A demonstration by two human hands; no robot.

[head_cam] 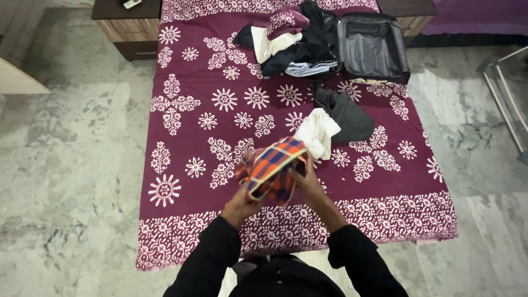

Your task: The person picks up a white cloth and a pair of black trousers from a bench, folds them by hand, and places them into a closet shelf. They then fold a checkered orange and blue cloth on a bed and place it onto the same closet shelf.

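**While Both Hands Are Gripping a Checked Cloth Above a Patterned Bed**

As the head camera is looking down, a person in black sleeves is standing at the foot of a bed (181,220) covered by a maroon spread printed with white floral motifs. Both hands are holding a bunched checked cloth (272,168) of orange, dark blue and yellow, which is hanging in the air just above the near part of the spread, not resting on it.

The left hand (242,202) is gripping the cloth from below, its fingers curled shut on the lower folds. The right hand (309,184) is pressing against the right side of the bundle, with its fingers closed on the fabric; the fingertips themselves are lying hidden among the folds.

Just beyond the cloth, a crumpled white garment (318,132) is lying on the spread, touching a dark grey garment (346,113) beside it. Farther up the bed, an open dark suitcase (371,47) is lying flat, showing its grey lining. Against its left side, a heap of clothes (286,44) is sitting: maroon patterned, cream, black and pale blue pieces, piled on one another.

A wooden bedside cabinet (126,27) is standing at the head of the bed on the left, and grey marble floor (71,154) is surrounding the bed.
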